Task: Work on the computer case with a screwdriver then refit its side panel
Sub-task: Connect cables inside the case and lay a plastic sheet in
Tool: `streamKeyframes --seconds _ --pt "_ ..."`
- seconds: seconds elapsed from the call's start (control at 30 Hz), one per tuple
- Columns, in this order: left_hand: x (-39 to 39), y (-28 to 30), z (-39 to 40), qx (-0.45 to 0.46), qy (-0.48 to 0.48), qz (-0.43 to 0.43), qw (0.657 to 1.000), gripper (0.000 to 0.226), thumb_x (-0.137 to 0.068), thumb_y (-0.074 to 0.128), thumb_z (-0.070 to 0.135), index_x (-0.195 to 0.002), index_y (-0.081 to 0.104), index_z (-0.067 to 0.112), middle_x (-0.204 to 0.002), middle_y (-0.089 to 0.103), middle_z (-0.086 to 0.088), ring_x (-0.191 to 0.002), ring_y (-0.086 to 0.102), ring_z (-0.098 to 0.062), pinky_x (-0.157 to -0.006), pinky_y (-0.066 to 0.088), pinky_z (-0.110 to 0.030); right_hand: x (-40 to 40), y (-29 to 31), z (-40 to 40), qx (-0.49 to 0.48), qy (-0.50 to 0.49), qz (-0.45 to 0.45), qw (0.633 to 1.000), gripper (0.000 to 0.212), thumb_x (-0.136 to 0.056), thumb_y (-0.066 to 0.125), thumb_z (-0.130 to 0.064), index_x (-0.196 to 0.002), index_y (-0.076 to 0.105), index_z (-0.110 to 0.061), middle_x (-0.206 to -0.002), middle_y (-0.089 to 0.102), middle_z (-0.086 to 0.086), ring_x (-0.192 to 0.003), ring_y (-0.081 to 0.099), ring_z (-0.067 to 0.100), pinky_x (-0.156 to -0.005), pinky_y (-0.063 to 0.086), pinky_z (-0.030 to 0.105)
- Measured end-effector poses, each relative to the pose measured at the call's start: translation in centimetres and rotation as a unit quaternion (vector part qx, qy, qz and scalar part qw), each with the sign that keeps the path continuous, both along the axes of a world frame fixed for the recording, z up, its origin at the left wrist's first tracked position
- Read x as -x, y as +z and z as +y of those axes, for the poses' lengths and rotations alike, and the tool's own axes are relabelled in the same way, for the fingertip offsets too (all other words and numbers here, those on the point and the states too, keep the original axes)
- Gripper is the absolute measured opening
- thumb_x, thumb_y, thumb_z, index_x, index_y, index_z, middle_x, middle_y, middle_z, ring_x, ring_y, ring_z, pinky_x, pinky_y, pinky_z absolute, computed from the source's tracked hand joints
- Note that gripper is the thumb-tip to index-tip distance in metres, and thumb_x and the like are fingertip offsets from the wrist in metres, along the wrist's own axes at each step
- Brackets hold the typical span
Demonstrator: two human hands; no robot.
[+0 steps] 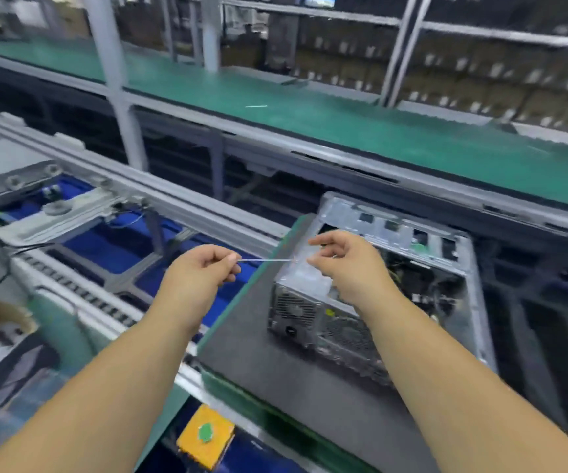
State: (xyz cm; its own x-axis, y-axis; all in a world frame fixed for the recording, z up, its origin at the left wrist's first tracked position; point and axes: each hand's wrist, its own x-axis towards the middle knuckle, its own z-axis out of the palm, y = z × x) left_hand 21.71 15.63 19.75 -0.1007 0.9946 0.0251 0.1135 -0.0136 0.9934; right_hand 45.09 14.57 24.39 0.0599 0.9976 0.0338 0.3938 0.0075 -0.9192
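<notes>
The computer case [402,295] lies on its side with the open side facing up, resting on a dark grey pad [293,377] that sits on a green-edged pallet on the conveyor line in front of me. Its power supply [301,302], with the fan grille and socket facing me, fills the near-left corner, and dark cables show in the cavity behind it. The side panel is off; I cannot see it anywhere.

Just above that near-left corner I hold a thin, pale strip [265,259], stretched level between my hands. My left hand [204,271] pinches its left end between thumb and forefinger, the other fingers curled into the palm. My right hand [344,261] hovers over the power supply, fingers curled, thumb and forefinger closed on the strip's right end. The frame is too blurred for me to tell what the strip is.

To the left of the pallet run the conveyor's metal rails with blue beneath. Below the pallet's near corner sits a yellow block [206,438] with a green mark on top. Beyond the case a green-topped bench [310,114] crosses the view, with racks of shelving behind it.
</notes>
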Motion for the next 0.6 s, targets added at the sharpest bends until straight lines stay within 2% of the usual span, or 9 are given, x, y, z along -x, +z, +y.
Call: streamKeyframes --seconds 0.1,0.17,0.2,0.27,0.33,0.4,0.5,0.6 --pt "-5.6 0.3 0.2 -0.001 -0.038 0.028 0.999 0.016 -0.094 0.060 0.016 -0.082 0.070 0.017 -0.072 0.070 0.005 -0.065 0.061 -0.004 -0.071 0.047 -0.027 -5.6 0.1 -1.2 0.000 -0.052 0.016 0.999 0.017 -0.090 0.070 -0.016 -0.105 0.069 -0.022 -0.090 0.069 0.004 -0.051 0.052 -0.004 -0.044 0.039 0.014" --pt "-9.2 0.5 0.1 0.007 -0.069 0.074 0.995 0.016 -0.093 0.061 0.019 -0.079 0.068 0.019 -0.075 0.070 0.004 -0.069 0.061 -0.009 -0.069 0.045 -0.028 -8.5 -0.1 -2.0 0.000 -0.073 0.025 0.997 0.015 -0.090 0.070 -0.013 -0.103 0.070 -0.020 -0.084 0.067 0.002 -0.045 0.048 -0.002 -0.038 0.039 0.015" --pt "-10.9 0.7 -0.1 0.006 -0.084 0.111 0.990 0.014 -0.092 0.062 0.023 -0.079 0.068 0.020 -0.078 0.071 0.005 -0.072 0.062 -0.011 -0.068 0.046 -0.028 -9.7 -0.3 -2.3 0.002 -0.078 0.027 0.997 0.015 -0.089 0.070 -0.013 -0.103 0.070 -0.019 -0.082 0.066 0.001 -0.048 0.050 0.001 -0.038 0.040 0.016" --pt "-13.9 1.0 -0.4 -0.022 -0.107 0.210 0.972 0.011 -0.091 0.063 0.028 -0.083 0.069 0.022 -0.084 0.071 0.006 -0.082 0.064 -0.012 -0.076 0.049 -0.029 -11.8 -0.6 -2.7 0.003 -0.083 0.029 0.996 0.015 -0.089 0.071 -0.011 -0.102 0.070 -0.017 -0.081 0.065 0.001 -0.053 0.052 0.003 -0.041 0.040 0.014" --pt "-16.5 1.6 -0.9 -0.068 -0.109 0.317 0.940 0.012 -0.092 0.061 0.033 -0.088 0.069 0.026 -0.087 0.071 0.009 -0.087 0.063 -0.013 -0.079 0.049 -0.030 -13.6 -0.8 -3.0 0.006 -0.091 0.024 0.996 0.014 -0.089 0.070 -0.009 -0.099 0.070 -0.019 -0.081 0.065 0.002 -0.046 0.049 -0.004 -0.043 0.035 0.010" --pt "-18.4 2.2 -1.0 -0.104 -0.088 0.383 0.914 0.014 -0.092 0.059 0.038 -0.089 0.070 0.032 -0.088 0.071 0.013 -0.088 0.062 -0.009 -0.082 0.048 -0.028 -15.1 -0.9 -3.3 0.005 -0.097 0.024 0.995 0.015 -0.088 0.069 -0.008 -0.096 0.069 -0.021 -0.080 0.065 0.004 -0.046 0.049 -0.005 -0.047 0.035 0.009" --pt "-20.2 2.4 -0.3 -0.128 -0.093 0.442 0.883 0.013 -0.091 0.059 0.040 -0.088 0.071 0.038 -0.093 0.067 0.017 -0.092 0.059 -0.006 -0.087 0.043 -0.029 -16.7 -1.1 -3.5 0.002 -0.103 0.040 0.994 0.016 -0.088 0.068 -0.005 -0.101 0.070 -0.015 -0.081 0.064 0.005 -0.056 0.054 -0.002 -0.051 0.037 0.006" --pt "-21.7 2.1 0.6 -0.103 -0.137 0.424 0.889 0.011 -0.090 0.060 0.040 -0.087 0.070 0.038 -0.089 0.067 0.017 -0.089 0.060 -0.006 -0.080 0.046 -0.026 -17.5 -1.5 -3.2 0.007 -0.118 0.040 0.992 0.017 -0.088 0.069 -0.008 -0.100 0.070 -0.018 -0.077 0.064 0.000 -0.060 0.054 0.001 -0.048 0.036 0.004"
